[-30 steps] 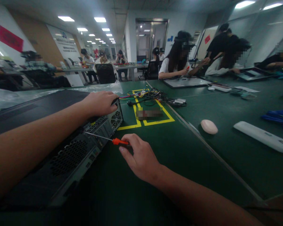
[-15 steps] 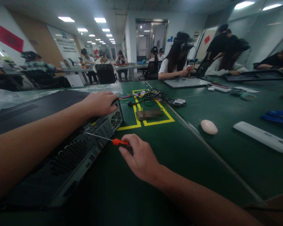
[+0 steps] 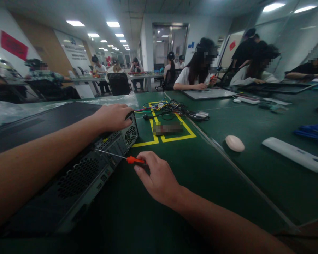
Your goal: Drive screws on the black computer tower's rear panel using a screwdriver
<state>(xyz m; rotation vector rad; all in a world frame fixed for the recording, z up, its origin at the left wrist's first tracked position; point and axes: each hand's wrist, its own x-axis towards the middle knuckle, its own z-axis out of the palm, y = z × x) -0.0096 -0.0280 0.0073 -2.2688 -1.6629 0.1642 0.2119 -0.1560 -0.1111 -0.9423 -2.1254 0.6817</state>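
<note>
Our screwdriver (image 3: 131, 159) had a smooth, bright metal shaft (image 3: 111, 153) and a plastic-looking handle (image 3: 136, 160). We saw a matt, smooth top on the computer case (image 3: 58, 117), crinkled, glossy plastic sheeting (image 3: 7, 112), and a smooth, faintly glossy counter (image 3: 214, 183).

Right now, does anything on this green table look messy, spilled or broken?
The cables look untidy: they lie tangled beyond the computer case, sprawling across the yellow tape, with some connectors outside it. I see no spill or breakage, though the pixelated item nearby can't be judged.
</note>
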